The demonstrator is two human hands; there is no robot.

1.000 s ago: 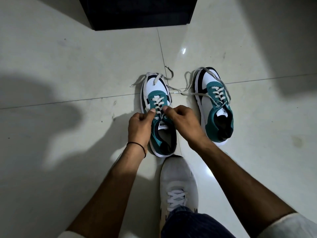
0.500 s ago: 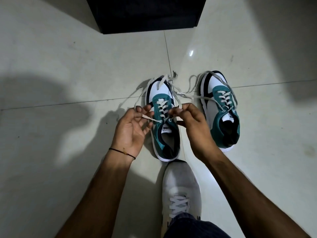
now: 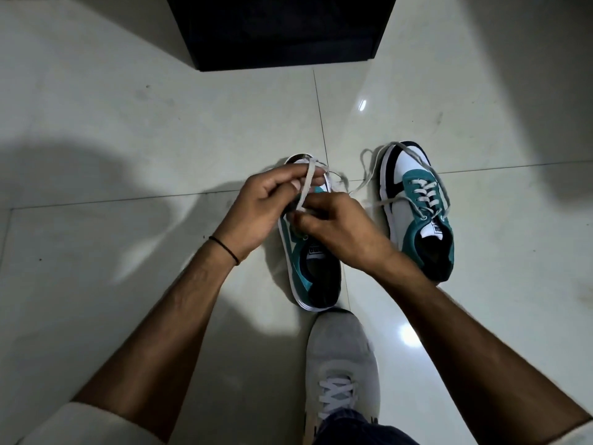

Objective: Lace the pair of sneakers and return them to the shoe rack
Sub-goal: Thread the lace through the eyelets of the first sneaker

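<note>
Left hand point(image 3: 256, 207): up over the toe of the near sneaker point(image 3: 313, 271), fingers curled shut around a strand of lace point(image 3: 305, 187) running down from it.
Right hand point(image 3: 337, 226): pressed in over the eyelets, fingertips pinched on the lower end of that lace.
Near sneaker: on the floor tiles point(image 3: 128, 139), heel toward the person's own grey shoe point(image 3: 340, 354).
Second sneaker point(image 3: 417, 207): just beside it on the right, laces trailing loose on the floor.
Dark cabinet point(image 3: 282, 27): well beyond both.
</note>
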